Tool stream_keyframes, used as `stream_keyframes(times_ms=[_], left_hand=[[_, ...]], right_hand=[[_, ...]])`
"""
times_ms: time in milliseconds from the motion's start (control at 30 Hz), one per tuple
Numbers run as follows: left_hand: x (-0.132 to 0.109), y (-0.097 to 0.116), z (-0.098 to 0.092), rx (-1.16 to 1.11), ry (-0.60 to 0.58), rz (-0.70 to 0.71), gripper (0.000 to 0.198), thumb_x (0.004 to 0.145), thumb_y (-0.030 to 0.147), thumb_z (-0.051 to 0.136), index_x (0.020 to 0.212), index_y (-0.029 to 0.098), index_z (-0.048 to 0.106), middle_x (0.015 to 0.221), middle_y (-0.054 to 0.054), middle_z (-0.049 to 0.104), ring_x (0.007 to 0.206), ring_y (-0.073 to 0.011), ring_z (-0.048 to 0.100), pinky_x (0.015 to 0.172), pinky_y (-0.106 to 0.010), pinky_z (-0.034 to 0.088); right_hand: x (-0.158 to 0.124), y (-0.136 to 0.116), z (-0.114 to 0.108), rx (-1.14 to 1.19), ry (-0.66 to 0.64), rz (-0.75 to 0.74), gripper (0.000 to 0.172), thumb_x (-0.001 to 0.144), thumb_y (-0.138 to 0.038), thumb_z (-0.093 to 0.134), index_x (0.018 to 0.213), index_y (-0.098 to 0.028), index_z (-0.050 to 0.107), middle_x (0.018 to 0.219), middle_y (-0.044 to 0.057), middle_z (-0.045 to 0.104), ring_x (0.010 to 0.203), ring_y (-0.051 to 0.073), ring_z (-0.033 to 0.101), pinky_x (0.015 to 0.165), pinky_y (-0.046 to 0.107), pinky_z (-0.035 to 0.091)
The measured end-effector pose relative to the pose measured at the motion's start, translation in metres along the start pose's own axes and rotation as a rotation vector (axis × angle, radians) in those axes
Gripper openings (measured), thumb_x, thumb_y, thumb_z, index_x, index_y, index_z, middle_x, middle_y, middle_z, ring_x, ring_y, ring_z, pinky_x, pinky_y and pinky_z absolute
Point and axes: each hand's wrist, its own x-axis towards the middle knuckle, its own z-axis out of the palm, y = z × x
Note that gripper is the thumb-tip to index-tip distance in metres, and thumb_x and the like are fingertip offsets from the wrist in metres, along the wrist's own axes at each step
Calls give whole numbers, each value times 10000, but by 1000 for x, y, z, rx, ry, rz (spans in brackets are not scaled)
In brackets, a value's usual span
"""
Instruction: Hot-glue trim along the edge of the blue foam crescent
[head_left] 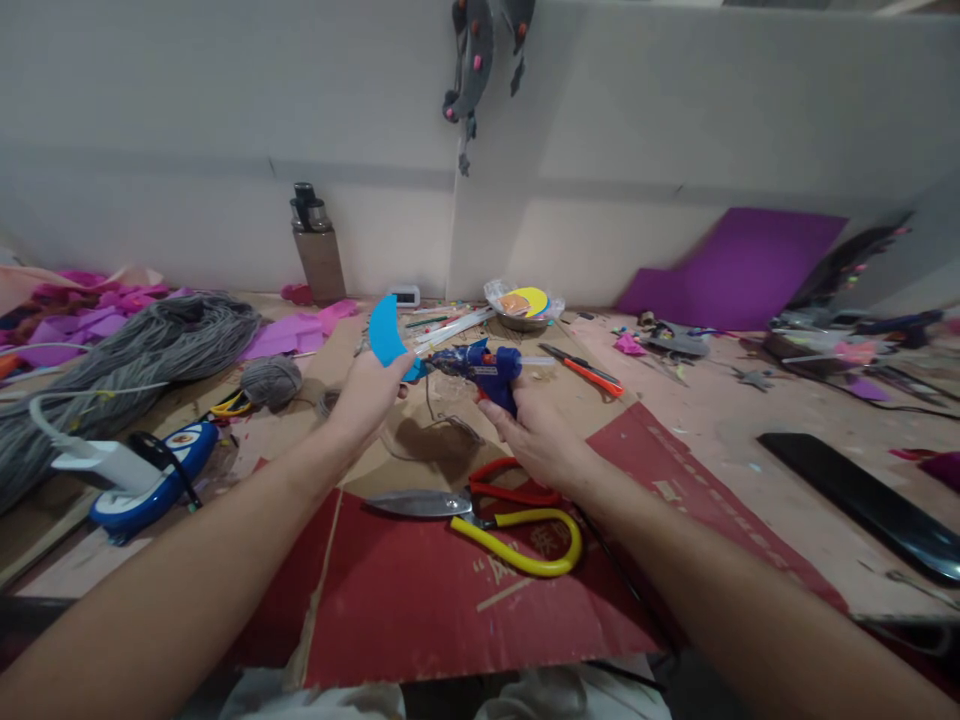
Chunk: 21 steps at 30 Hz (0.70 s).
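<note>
My right hand (529, 420) is closed around the handle of a blue hot glue gun (495, 370), whose nozzle points left. A clear glue stick (536, 360) sticks out of its back end. Pinched in my left hand (382, 385) is a curved blue craft piece (386, 330), close to the nozzle. Just where the nozzle meets the piece is too small to make out. Below my hands lie large scissors (427, 503) with one red and one yellow handle loop, on red and brown cardboard (390, 600).
Left are grey yarn (172, 340), a yarn ball (271, 380) and a blue power strip (154, 490) with a white plug. Behind stands a bowl (525, 318) of craft pieces. An orange-handled cutter (592, 375), purple sheet (735, 270) and black slab (862, 500) lie right.
</note>
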Motion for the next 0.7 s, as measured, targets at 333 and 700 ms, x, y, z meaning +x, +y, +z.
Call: stream_keyframes(times_ms=[333, 700], left_hand=[[2, -3, -1, -30, 3, 23, 185, 688, 336, 652, 674, 161, 592, 622, -24, 608, 515, -115, 510, 424, -204, 370], [8, -3, -8, -5, 72, 51, 177, 687, 309, 647, 622, 174, 554, 583, -5, 586, 502, -115, 496, 428, -221, 383]], right_hand=[[0, 3, 2, 68, -1, -3, 398, 874, -267, 478, 1259, -171, 463, 1172, 121, 603, 1051, 229, 574, 947, 389, 433], [-2, 6, 2, 96, -29, 20, 344, 860, -298, 500, 1177, -164, 498, 1071, 117, 622, 960, 232, 591, 843, 387, 471]])
